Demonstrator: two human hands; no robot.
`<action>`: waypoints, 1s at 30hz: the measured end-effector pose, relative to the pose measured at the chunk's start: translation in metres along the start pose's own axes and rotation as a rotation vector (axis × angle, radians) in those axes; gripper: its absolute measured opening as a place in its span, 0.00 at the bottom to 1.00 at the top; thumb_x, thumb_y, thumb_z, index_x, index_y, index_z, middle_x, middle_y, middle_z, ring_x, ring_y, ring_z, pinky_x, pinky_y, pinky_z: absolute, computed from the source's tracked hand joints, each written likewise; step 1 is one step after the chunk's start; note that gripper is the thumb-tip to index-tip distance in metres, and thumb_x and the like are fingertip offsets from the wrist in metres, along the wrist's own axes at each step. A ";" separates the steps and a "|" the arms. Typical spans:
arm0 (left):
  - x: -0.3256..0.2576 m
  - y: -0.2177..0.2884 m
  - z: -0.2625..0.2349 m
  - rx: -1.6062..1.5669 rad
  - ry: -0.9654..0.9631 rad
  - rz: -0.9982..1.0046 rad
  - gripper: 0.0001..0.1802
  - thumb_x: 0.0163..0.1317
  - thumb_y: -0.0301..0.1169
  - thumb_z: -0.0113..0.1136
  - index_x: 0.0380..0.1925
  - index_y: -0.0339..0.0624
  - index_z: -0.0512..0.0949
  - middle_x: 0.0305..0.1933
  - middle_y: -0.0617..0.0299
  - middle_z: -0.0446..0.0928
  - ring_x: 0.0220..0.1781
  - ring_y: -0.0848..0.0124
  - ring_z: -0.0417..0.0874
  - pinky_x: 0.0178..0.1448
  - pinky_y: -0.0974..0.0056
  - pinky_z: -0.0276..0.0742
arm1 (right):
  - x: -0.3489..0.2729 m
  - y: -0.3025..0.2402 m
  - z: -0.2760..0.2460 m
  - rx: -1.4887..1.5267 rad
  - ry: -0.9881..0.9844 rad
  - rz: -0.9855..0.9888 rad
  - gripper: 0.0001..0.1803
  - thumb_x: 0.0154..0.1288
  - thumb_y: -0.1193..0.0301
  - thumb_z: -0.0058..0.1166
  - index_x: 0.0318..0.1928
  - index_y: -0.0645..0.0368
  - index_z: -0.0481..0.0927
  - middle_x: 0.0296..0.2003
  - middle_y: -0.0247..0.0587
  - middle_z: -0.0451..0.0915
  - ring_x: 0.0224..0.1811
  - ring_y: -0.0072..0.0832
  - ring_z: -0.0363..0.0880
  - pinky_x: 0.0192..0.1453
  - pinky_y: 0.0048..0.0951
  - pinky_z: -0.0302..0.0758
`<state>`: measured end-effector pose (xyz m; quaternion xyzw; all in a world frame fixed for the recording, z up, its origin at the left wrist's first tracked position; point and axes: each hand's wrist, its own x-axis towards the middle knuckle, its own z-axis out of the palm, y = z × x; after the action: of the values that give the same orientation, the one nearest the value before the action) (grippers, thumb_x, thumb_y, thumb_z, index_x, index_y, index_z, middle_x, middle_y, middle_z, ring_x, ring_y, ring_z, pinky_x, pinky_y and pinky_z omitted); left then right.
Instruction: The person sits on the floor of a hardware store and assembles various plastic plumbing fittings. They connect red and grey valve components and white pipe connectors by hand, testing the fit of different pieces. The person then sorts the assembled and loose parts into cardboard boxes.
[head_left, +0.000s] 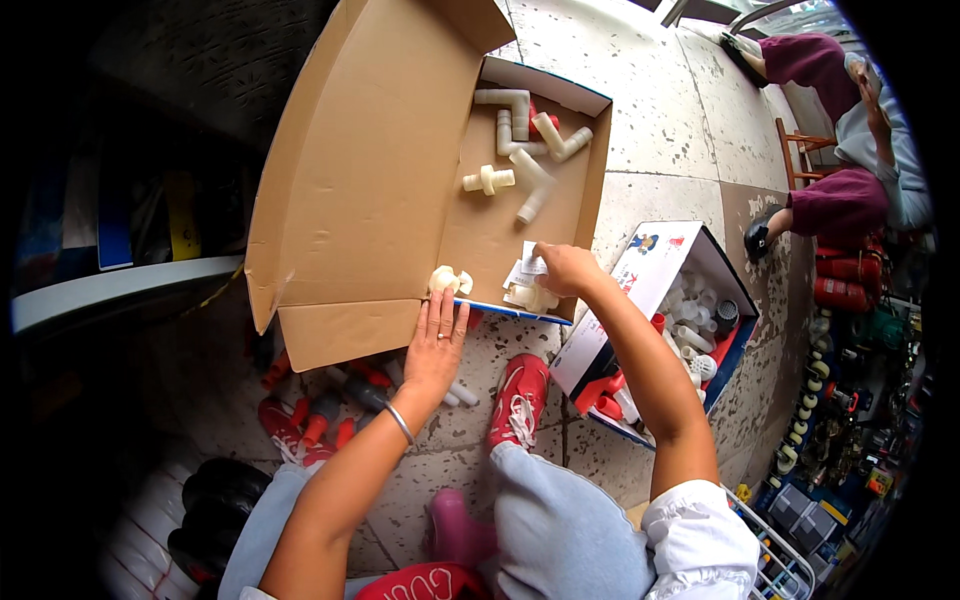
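Observation:
An opened cardboard box [430,120] lies in front of me with its lid folded to the left. My left hand [437,340] rests on the box's near edge, fingers stretched out flat. Just beyond its fingertips sits a small cream plastic fitting [450,281]. In the box's near right corner my right hand [566,270] pinches a printed white paper slip [533,256]. Below that slip lie a translucent fitting [530,297] and more white paper. Farther back in the box are white elbow pipe fittings [534,186], a straight ribbed connector [489,180] and a red piece [545,121].
To the right, a second box [655,270] holds many white and red fittings. Red and grey pipe fittings [322,412] lie on the floor by my left shoe. A seated person [850,130] is at the far right, near goods on the floor. A shelf edge [130,288] runs along the left.

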<state>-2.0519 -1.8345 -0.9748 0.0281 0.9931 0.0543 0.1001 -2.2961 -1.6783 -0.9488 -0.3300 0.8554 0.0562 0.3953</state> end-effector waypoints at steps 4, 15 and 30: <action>-0.001 0.000 -0.002 0.024 -0.049 -0.017 0.37 0.66 0.29 0.42 0.73 0.34 0.44 0.77 0.38 0.40 0.79 0.45 0.42 0.80 0.47 0.40 | 0.003 -0.003 -0.012 0.243 0.215 0.060 0.16 0.59 0.61 0.57 0.48 0.48 0.80 0.46 0.41 0.83 0.44 0.42 0.83 0.48 0.42 0.78; 0.001 0.001 -0.001 0.000 0.034 0.016 0.38 0.63 0.28 0.46 0.72 0.31 0.47 0.76 0.35 0.41 0.78 0.42 0.44 0.79 0.47 0.44 | 0.072 -0.030 -0.015 0.023 0.794 -0.054 0.22 0.59 0.73 0.52 0.56 0.54 0.71 0.44 0.43 0.74 0.42 0.38 0.81 0.40 0.41 0.80; -0.001 -0.002 0.000 -0.028 0.017 -0.010 0.37 0.65 0.28 0.44 0.73 0.34 0.46 0.77 0.38 0.42 0.79 0.45 0.44 0.80 0.48 0.43 | 0.085 -0.062 -0.023 0.102 0.799 -0.175 0.21 0.52 0.79 0.53 0.48 0.49 0.79 0.57 0.48 0.70 0.51 0.44 0.78 0.50 0.41 0.78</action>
<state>-2.0511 -1.8365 -0.9751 0.0215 0.9932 0.0678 0.0921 -2.3127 -1.7783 -0.9835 -0.3775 0.9119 -0.1528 0.0511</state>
